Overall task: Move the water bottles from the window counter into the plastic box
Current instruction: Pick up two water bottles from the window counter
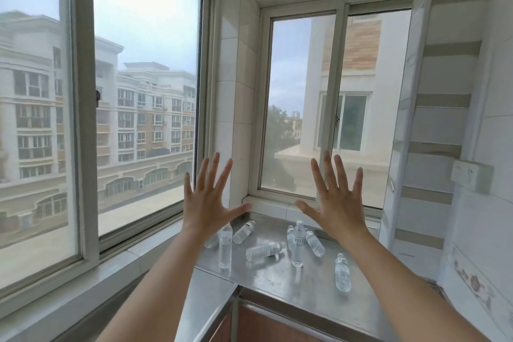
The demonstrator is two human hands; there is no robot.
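2 raised hands (206,204), 7 water bottles (265,250)

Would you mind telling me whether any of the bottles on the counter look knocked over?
Yes: two water bottles stand upright, while most others lie toppled on the steel counter, such as the central one and one near the front edge. No spill shows.

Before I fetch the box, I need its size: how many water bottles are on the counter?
7, maybe more hidden: two standing, five lying. Another may hide behind the right standing one.
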